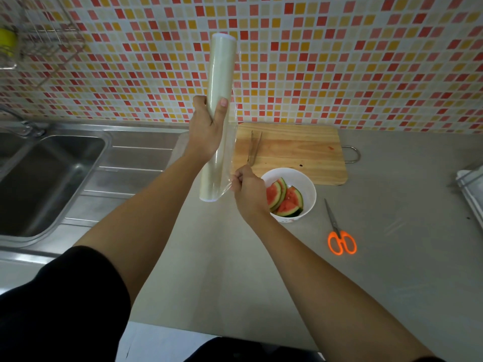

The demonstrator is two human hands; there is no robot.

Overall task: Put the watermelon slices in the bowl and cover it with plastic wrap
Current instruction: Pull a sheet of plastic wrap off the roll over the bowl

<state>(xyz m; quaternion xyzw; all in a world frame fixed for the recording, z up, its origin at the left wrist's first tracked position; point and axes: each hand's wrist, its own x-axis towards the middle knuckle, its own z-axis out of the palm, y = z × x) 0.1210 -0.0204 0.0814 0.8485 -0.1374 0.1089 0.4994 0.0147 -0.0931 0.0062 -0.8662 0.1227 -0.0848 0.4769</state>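
Grey counter (392,205), with a steel sink (47,178) at its left edge and a wooden cutting board (300,152) at its back edge. Above it, the upright plastic wrap roll (222,74) is gripped round its middle by the left hand (206,131), while the right hand (248,190) pinches the loose film edge (232,142) near the roll's lower end. The white bowl (309,194), at the board's front edge, holds the watermelon slices (286,201); scissors (339,236) lie to its right and tongs (253,147) on the board.

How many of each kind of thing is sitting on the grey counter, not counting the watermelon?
Bowl: 1
Scissors: 1
Cutting board: 1
Tongs, lying on the board: 1
White tray-like thing, cut off at the right edge: 1
Total: 5
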